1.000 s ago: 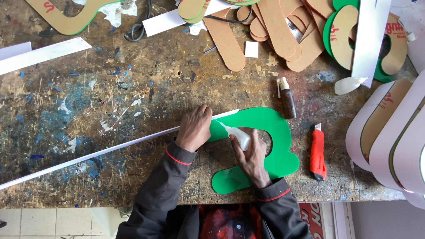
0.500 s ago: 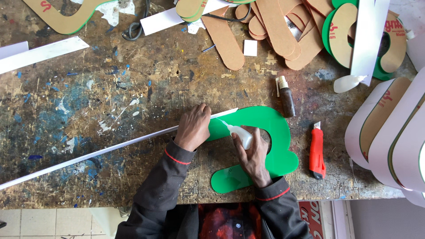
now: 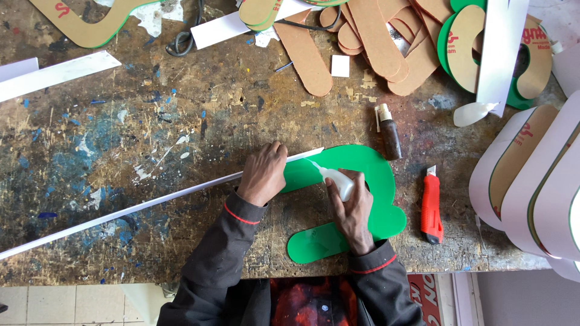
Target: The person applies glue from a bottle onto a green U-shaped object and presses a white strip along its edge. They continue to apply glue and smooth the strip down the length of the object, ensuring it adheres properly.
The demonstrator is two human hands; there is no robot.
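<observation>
A green curved cut-out shape (image 3: pixel 380 181) lies flat on the paint-stained workbench (image 3: pixel 121 139) in front of me. A long white strip (image 3: pixel 121 211) runs from the far left up to the shape's upper edge. My left hand (image 3: pixel 264 174) presses that strip against the green edge. My right hand (image 3: pixel 350 208) grips a small white squeeze bottle (image 3: pixel 336 180), its nozzle pointing up-left at the seam between strip and shape.
A red utility knife (image 3: pixel 430 206) lies right of the shape, a small brown bottle (image 3: pixel 389 134) above it. Brown cardboard cut-outs (image 3: pixel 374 42) pile up at the back. White-edged curved letters (image 3: pixel 531 181) stack at the right. Another white strip (image 3: pixel 57 72) lies at the left.
Nearly nothing differs; both hands stay in place, and the bottle's nozzle has crept slightly along the seam.
</observation>
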